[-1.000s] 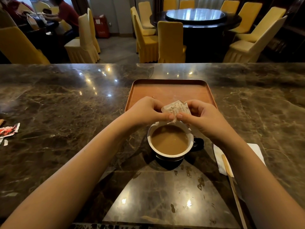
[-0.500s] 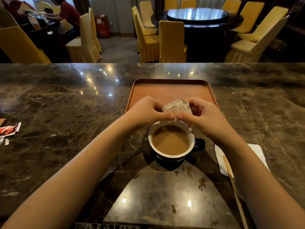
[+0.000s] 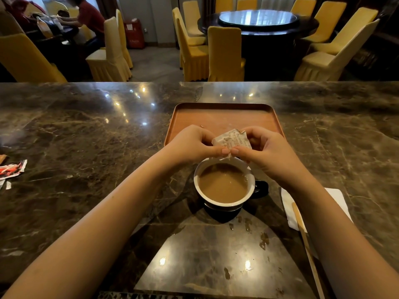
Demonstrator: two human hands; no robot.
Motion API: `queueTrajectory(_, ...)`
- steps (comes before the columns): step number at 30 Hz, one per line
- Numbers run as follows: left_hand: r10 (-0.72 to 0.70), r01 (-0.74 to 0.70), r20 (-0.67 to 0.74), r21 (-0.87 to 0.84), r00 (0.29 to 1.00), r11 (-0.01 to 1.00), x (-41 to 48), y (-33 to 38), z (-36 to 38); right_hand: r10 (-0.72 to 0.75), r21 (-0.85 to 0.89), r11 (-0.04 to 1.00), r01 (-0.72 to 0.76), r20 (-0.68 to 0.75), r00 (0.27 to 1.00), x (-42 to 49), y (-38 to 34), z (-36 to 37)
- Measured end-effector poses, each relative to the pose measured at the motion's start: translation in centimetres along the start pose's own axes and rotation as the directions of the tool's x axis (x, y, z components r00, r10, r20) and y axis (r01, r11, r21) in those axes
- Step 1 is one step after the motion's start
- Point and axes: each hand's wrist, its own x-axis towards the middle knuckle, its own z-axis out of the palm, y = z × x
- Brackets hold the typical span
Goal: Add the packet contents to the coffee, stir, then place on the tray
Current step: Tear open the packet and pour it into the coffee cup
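A small white paper packet (image 3: 232,140) is pinched between my left hand (image 3: 190,145) and my right hand (image 3: 267,154), thumbs meeting at its lower edge. It is held just above the far rim of a dark cup (image 3: 224,186) with a white inside, full of milky brown coffee. The cup stands on the marble counter, handle to the right. Behind my hands lies an orange-brown tray (image 3: 222,115) with nothing on it. A wooden stirrer (image 3: 306,244) lies to the right, its upper end on a white napkin (image 3: 336,197).
The dark marble counter (image 3: 86,137) has small coffee drips (image 3: 262,239) in front of the cup. Torn red-and-white wrappers (image 3: 11,170) lie at the left edge. Beyond the counter stand yellow-covered chairs (image 3: 224,52), a round table, and a seated person at far left.
Both hands and the packet have stayed above the cup, shifting only slightly. The cup and tray have not moved.
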Motion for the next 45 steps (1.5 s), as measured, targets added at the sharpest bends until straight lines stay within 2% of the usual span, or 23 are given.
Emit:
queueTrajectory(14,0.013,-0.011,-0.028,0.059,1.0,0.998,0.2,-0.2,0.4,-0.049,-0.159,0.986,0.044,-0.027,0.998,0.0,0.0,0.0)
queueTrajectory(18,0.0,0.002,-0.032,0.059,0.999,0.998,0.1,-0.2,0.2,-0.05,-0.1,0.994,0.047,-0.032,0.998,-0.1,-0.1,0.1)
queueTrajectory(25,0.0,0.0,-0.011,0.01,1.0,1.0,-0.4,0.1,0.3,-0.033,-0.115,0.993,0.03,-0.027,0.999,-0.2,0.2,0.1)
queueTrajectory(27,0.023,-0.023,-0.009,0.024,1.0,0.999,-0.4,0.0,0.2,-0.028,-0.143,0.989,0.021,-0.048,0.998,-0.2,0.3,0.0)
queueTrajectory(29,0.078,-0.072,-0.064,0.084,0.995,0.994,-0.5,-0.3,0.1,-0.013,-0.107,0.994,0.005,-0.072,0.997,-0.2,0.2,-0.1)
queueTrajectory(32,0.272,-0.226,-0.214,0.215,0.938,0.95,-0.9,-0.7,-0.2,0.01,-0.052,0.999,-0.015,-0.106,0.994,-0.5,0.2,-0.2)
queueTrajectory(36,0.486,-0.349,-0.238,0.449,0.841,0.823,-1.4,-1.5,0.2,0.021,-0.008,1.0,-0.022,-0.111,0.994,-0.7,0.1,-0.2)
queueTrajectory(42,0.658,-0.401,-0.243,0.629,0.713,0.666,-2.1,-1.1,0.8,0.075,0.145,0.987,-0.064,-0.073,0.994,-1.0,-0.1,0.0)
queueTrajectory(45,0.677,-0.418,-0.245,0.628,0.694,0.656,-2.1,-0.6,0.5,0.118,0.197,0.975,-0.104,-0.062,0.991,-1.2,-0.2,-0.1)
